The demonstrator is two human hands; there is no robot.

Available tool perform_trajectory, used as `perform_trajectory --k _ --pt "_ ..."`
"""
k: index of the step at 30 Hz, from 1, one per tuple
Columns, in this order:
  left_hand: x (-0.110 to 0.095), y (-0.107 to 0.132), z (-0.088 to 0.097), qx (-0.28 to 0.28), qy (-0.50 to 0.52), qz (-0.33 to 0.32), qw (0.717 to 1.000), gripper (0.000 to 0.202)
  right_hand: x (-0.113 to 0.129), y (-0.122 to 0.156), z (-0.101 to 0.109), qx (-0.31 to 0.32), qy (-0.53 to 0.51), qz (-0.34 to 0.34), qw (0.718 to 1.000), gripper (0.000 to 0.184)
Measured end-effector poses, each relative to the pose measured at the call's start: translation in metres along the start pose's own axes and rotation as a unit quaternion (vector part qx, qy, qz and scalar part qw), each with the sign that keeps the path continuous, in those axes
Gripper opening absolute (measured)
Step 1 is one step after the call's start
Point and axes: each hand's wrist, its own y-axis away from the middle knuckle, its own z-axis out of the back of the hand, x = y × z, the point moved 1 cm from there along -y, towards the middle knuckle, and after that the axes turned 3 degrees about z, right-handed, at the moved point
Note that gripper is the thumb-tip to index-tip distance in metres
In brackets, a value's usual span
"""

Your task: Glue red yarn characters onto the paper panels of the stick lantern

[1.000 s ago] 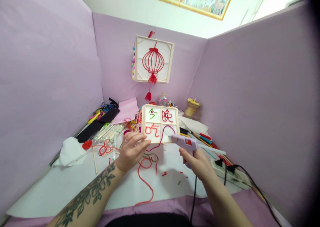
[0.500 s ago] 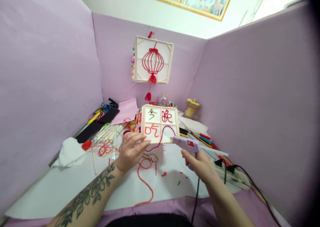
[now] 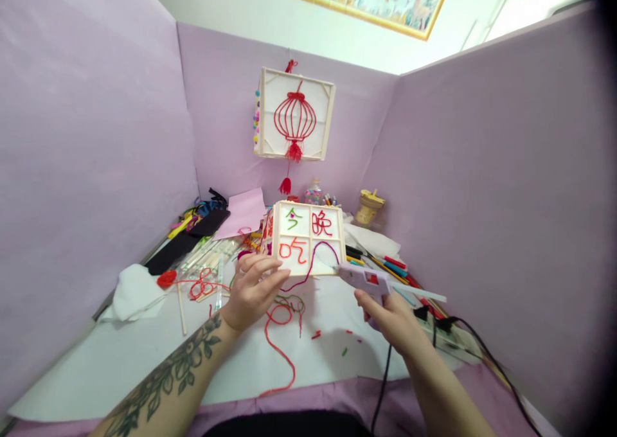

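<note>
My left hand (image 3: pixel 255 287) is closed on the lower left corner of a white box lantern (image 3: pixel 310 239) with a pale wooden frame. Its front face has several panes with characters made of green, crimson and orange yarn. A strand of purple yarn (image 3: pixel 315 254) arches across the lower right pane and hangs below the lower edge. In my right hand (image 3: pixel 390 315) is a lilac hot glue gun (image 3: pixel 369 278), a pale glue stick (image 3: pixel 424 292) jutting from its back. The nozzle is beside the lower right corner of the lantern; whether it touches cannot be made out.
A finished-looking lantern (image 3: pixel 297 115) hangs at the back. Red yarn (image 3: pixel 279 353) and scraps lie on the white tabletop (image 3: pixel 241 366). Sticks in plastic (image 3: pixel 205 255) are at left. Markers (image 3: pixel 395 267), a yellow cup (image 3: pixel 369 207) and a power strip (image 3: pixel 453 334) with black cords stand right.
My right hand has drawn the glue gun slightly right and down, off the lower right pane. My left hand and the lantern have stayed put.
</note>
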Motion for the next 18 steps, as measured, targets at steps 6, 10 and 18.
perform_trajectory --k 6,10,18 --pt "0.0014 0.0015 -0.0008 0.003 0.002 0.001 1.0 0.034 -0.0017 -0.0002 0.0031 0.006 0.019 -0.007 1.0 0.044" --pt "0.0011 0.0009 -0.0008 0.002 0.002 0.002 1.0 0.034 -0.0037 -0.0004 0.0046 0.009 0.016 -0.008 1.0 0.044" --pt "0.0019 0.002 -0.0011 -0.001 0.005 0.0 1.0 0.034 -0.001 -0.0006 0.0091 0.012 0.027 -0.005 1.0 0.043"
